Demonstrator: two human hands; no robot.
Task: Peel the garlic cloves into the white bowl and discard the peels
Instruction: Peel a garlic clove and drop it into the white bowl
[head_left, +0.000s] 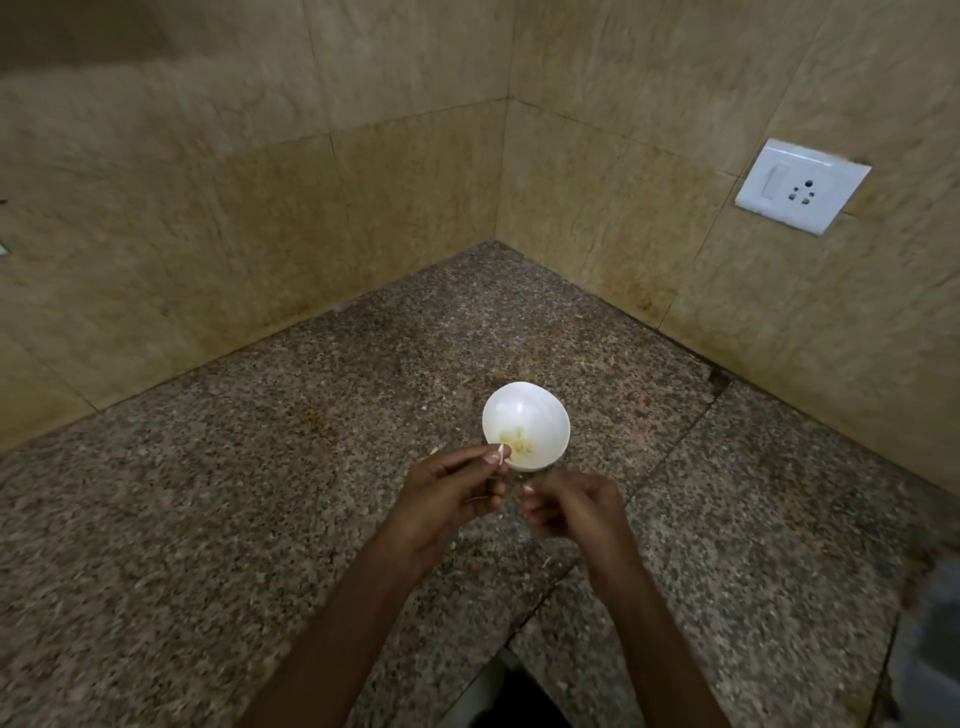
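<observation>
While the white bowl (524, 400) stands on the granite counter (260, 493), the left hand (447, 493) pinches a small pale garlic piece (501, 453) at its near rim; the right hand (571, 512), just beside, has curled fingers, and what they hold cannot be told.

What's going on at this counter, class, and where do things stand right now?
A person works bare-handed at a speckled brown granite counter, just on the near side of a small round white bowl. The left hand pinches a small whitish garlic piece at the bowl's near rim; whether clove or peel is unclear. The right hand is curled close beside it, its contents hidden. A few pale yellowish garlic bits already lie in the bowl.
</observation>
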